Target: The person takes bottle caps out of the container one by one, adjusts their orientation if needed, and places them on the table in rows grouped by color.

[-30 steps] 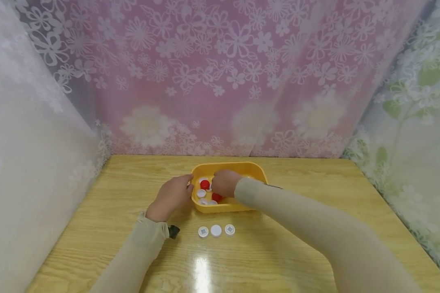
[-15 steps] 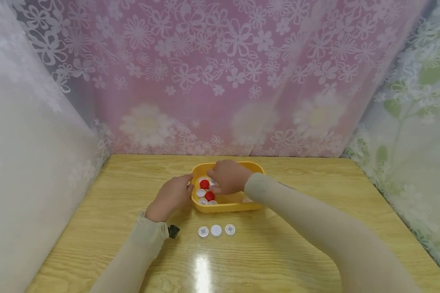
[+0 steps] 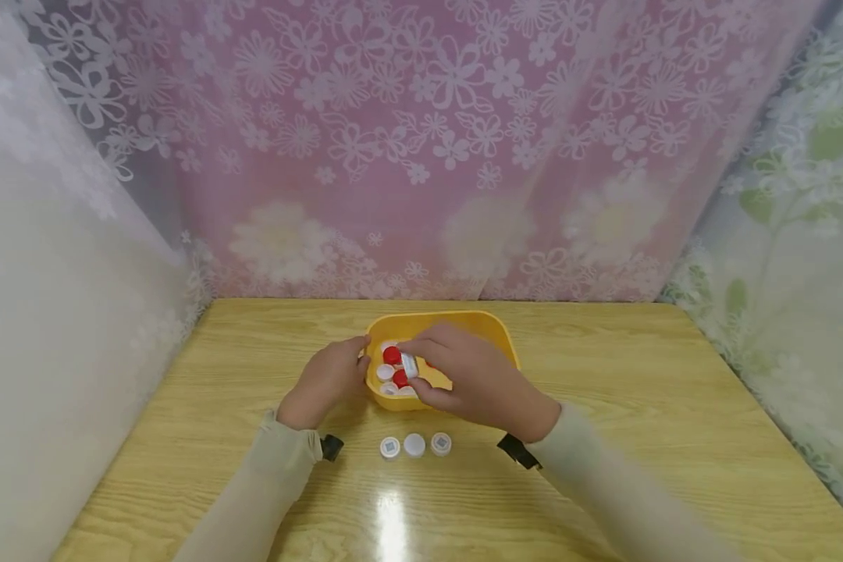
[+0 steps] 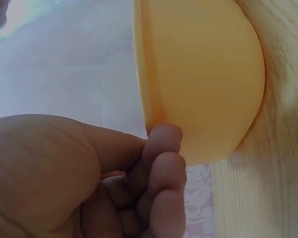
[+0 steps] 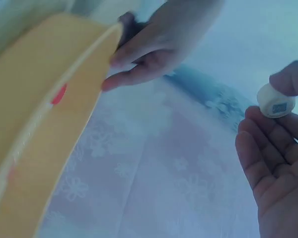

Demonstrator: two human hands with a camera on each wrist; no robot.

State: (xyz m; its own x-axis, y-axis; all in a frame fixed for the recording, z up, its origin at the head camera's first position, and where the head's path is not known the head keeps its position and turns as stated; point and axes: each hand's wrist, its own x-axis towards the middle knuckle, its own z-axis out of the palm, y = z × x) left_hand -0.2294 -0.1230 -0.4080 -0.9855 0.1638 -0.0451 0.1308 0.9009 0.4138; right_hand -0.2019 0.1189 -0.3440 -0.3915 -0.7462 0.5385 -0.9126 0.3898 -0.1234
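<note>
My left hand [image 3: 328,380] grips the left rim of a yellow plastic tub [image 3: 393,324]. The left wrist view shows the thumb and fingers pinching the tub wall [image 4: 203,74]. Above the tub, my right hand [image 3: 488,378] pinches a white bottle cap [image 5: 274,103] between thumb and fingers. A grey-blue printed square shows on that cap in the right wrist view. Inside the tub's left part lie a red cap [image 3: 392,355], another red cap [image 3: 400,378] and several white caps [image 3: 385,372]. My right hand hides much of the tub's right side.
In front of the tub, three white caps stand in a row on the wooden table [image 3: 604,359]: a left cap [image 3: 389,447], a middle cap [image 3: 414,445] and a right cap [image 3: 441,444]. The outer two bear printed squares. A floral curtain [image 3: 421,156] hangs behind.
My right hand has risen out of the tub and come nearer, now pinching a white cap. One red cap inside has shifted left. The left hand stays at the rim.
</note>
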